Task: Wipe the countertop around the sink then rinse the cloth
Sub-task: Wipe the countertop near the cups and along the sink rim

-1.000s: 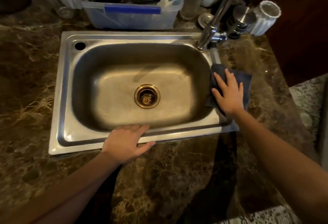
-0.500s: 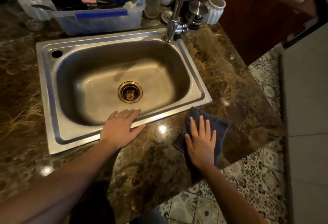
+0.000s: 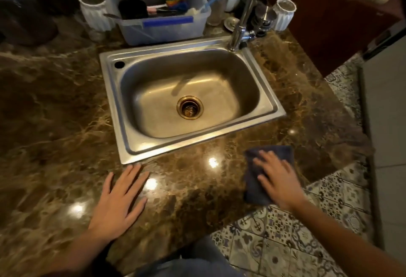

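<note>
A dark blue cloth (image 3: 254,186) lies flat on the brown marble countertop (image 3: 186,180), near its front right corner, below the steel sink (image 3: 123,131). My right hand (image 3: 276,180) presses flat on the cloth with fingers spread. Flat on the bare countertop just in front of the sink's front left corner rests my left hand (image 3: 119,200), fingers apart and holding nothing. The sink basin is dry-looking with a brass drain (image 3: 190,107). The chrome faucet (image 3: 243,17) rises at the sink's back right corner.
Behind the sink stands a clear plastic tub (image 3: 162,28) with brushes and utensils, flanked by two white ribbed cups (image 3: 94,11) (image 3: 284,13). A bottle and small metal items crowd the faucet base. The counter's right and front edges drop to patterned floor tiles (image 3: 274,243).
My right hand has dragged the cloth from the sink's right rim down to the front right of the counter. My left hand has slid off the sink's front rim onto the marble.
</note>
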Available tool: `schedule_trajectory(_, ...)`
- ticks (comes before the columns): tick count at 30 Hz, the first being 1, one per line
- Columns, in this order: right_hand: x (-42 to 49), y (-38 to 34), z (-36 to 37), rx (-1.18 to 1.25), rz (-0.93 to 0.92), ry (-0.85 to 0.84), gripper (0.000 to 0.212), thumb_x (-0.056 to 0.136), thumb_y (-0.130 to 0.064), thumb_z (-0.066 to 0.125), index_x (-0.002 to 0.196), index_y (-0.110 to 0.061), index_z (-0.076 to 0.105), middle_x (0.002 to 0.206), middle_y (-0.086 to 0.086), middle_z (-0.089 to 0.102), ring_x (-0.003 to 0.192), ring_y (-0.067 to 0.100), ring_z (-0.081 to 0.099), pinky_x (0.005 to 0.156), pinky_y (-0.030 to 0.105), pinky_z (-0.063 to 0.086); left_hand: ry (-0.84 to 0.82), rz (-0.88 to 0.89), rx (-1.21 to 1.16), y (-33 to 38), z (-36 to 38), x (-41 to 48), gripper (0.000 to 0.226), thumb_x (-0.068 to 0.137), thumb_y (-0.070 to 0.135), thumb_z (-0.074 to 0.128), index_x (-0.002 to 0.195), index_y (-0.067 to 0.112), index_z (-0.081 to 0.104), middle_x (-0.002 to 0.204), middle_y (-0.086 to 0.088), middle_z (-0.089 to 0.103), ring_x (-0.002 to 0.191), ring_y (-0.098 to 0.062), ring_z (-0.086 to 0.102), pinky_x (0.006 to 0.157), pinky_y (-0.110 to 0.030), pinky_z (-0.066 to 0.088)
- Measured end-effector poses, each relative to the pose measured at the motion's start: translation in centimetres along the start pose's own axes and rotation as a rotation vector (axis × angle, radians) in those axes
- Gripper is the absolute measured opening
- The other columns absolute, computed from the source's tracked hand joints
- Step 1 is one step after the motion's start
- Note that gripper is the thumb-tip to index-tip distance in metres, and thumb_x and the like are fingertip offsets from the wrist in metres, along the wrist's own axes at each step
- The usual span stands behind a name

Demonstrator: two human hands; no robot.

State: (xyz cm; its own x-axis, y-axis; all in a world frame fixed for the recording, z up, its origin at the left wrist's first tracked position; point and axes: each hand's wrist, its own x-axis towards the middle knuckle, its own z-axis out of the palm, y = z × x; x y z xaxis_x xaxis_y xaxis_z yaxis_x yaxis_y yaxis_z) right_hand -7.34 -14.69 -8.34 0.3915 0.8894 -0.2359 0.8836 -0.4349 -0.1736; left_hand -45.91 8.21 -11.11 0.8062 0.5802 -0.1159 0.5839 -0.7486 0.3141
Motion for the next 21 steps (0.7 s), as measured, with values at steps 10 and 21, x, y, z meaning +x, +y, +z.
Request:
schedule_trajectory(10, 1.6, -16.5, 4.2, -0.02, 0.167, 0.0, 0.069, 0.09, -0.055, 0.02, 0.152, -0.026, 0.014, 0.161, 0.001, 0.003, 0.148, 0.027, 0.002, 0.116, 0.053, 0.006, 0.044, -0.242, 0.05, -0.3, 0.6, 0.5, 0.061, 0.095, 0.05, 0.018, 0.149, 0.023, 0.031, 0.16, -0.001, 0.014, 0.147, -0.02, 0.007, 0.113, -0.055, 0.008)
schedule_trajectory(21, -6.5, -14.7, 6.4, -0.18, -0.458, -0.111, 0.059, 0.094, -0.048, 0.041, 0.149, -0.039, 0.022, 0.158, -0.008, 0.018, 0.147, 0.018, 0.011, 0.118, 0.043, 0.009, 0.038, -0.228, 0.049, -0.3, 0.4, 0.4, 0.064, 0.094, 0.05, 0.018, 0.149, 0.021, 0.031, 0.16, -0.003, 0.014, 0.147, -0.021, 0.008, 0.114, -0.057, 0.009)
